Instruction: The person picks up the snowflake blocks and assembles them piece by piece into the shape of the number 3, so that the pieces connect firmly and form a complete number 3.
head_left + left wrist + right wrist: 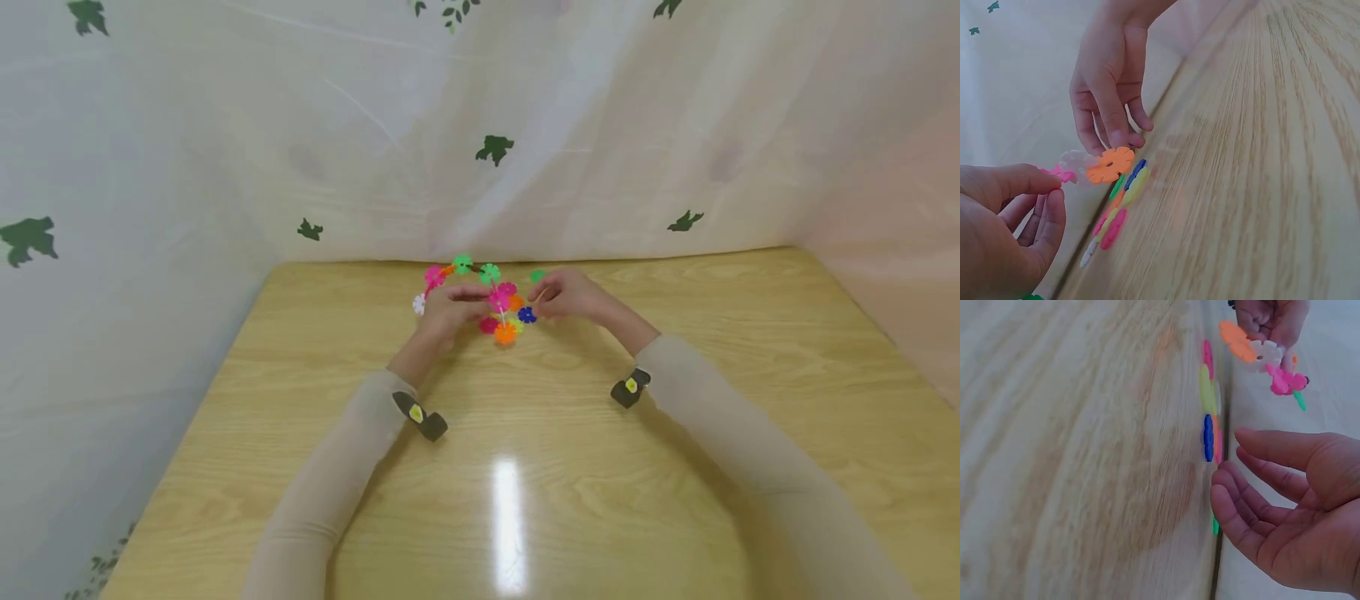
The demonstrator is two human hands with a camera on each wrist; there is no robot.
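Observation:
My left hand (452, 315) pinches a pink snowflake disc (1059, 174) between thumb and fingers. It belongs to a chain of interlocked, notched plastic discs held above the table. A white disc (1266, 355) and an orange disc (1110, 165) form the chain's near end. The other part curves behind the hand, with green (462, 264), pink (435, 277) and white pieces. My right hand (1291, 512) holds nothing; its fingers are loosely bent beside the loose discs. Among these are a blue disc (1208, 437), a yellow disc (1207, 389) and a pink disc (1114, 229).
The wooden table (600, 500) extends toward the front and both sides. A pale cloth (360, 150) with green leaf prints hangs behind its far edge. A loose green disc (537, 276) lies near that edge by the right hand.

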